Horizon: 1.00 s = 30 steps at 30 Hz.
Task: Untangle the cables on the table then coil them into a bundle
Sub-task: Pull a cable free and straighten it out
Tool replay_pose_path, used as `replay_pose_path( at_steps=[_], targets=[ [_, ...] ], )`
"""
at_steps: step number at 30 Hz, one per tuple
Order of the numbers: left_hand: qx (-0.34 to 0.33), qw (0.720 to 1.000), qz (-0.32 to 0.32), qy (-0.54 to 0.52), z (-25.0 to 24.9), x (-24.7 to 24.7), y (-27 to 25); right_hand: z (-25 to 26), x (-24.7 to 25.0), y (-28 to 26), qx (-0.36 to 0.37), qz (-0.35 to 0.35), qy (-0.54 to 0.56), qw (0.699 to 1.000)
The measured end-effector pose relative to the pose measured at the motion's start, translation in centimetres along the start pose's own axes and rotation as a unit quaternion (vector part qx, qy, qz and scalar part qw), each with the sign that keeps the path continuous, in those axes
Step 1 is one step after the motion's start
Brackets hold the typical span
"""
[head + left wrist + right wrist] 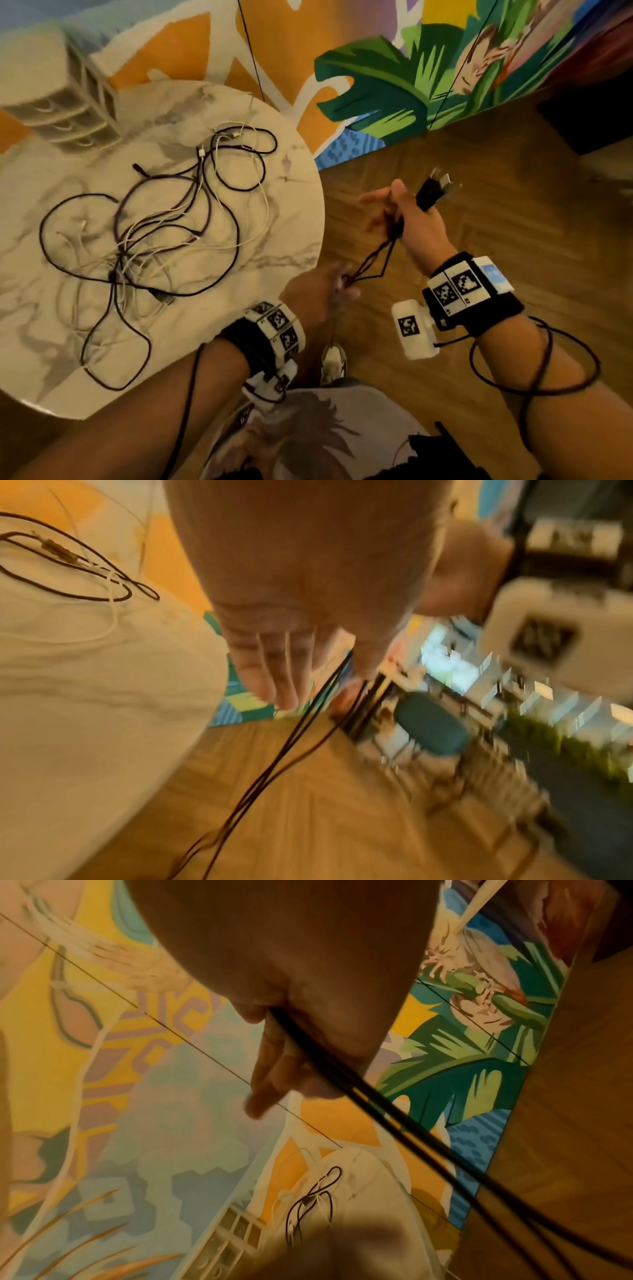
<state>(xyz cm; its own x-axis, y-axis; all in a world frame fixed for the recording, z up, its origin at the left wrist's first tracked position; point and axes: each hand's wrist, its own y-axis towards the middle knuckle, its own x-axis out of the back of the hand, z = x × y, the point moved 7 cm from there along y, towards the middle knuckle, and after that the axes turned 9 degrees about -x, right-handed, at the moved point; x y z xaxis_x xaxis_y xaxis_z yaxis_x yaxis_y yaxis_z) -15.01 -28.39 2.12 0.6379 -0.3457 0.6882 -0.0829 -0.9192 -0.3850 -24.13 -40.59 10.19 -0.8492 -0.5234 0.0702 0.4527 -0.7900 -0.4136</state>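
1. The right hand (409,219) is held over the brown herringbone wood floor (479,205), its fingers curled round a folded black cable (376,260) whose plug ends (435,190) stick up out of the fist.
2. The left hand (322,289) sits lower, beside the edge of the round white marble table (291,212), pinching the cable's lower bends.
3. Only the head view shows the tangled heap of black, purple and white cables (161,226) lying on that table, well apart from both hands.
4. The left wrist view, blurred, shows thin black strands (308,723) passing between the fingers (267,674) and hanging towards the floor.
5. The right wrist view shows the doubled black cable (342,1080) running out of the grip past the colourful painted wall mural (462,1074).
6. A white drawer unit (68,113) stands at the table's far edge.
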Motion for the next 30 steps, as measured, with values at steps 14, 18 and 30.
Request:
replay_pose_path(
  at_steps=[14,18,30],
  targets=[
    [-0.103,0.875,-0.226,-0.415,-10.8,11.9,5.5,-1.5,0.0,0.2,-0.005,0.182,0.022,0.983],
    [-0.169,0.929,-0.24,-0.225,-13.7,14.1,5.1,-7.2,1.5,2.0,-0.074,0.05,-0.081,0.993],
    [-0.321,0.891,-0.296,0.127,-18.5,16.9,-0.9,-21.1,7.3,4.5,-0.378,-0.178,-0.122,0.9]
  ],
)
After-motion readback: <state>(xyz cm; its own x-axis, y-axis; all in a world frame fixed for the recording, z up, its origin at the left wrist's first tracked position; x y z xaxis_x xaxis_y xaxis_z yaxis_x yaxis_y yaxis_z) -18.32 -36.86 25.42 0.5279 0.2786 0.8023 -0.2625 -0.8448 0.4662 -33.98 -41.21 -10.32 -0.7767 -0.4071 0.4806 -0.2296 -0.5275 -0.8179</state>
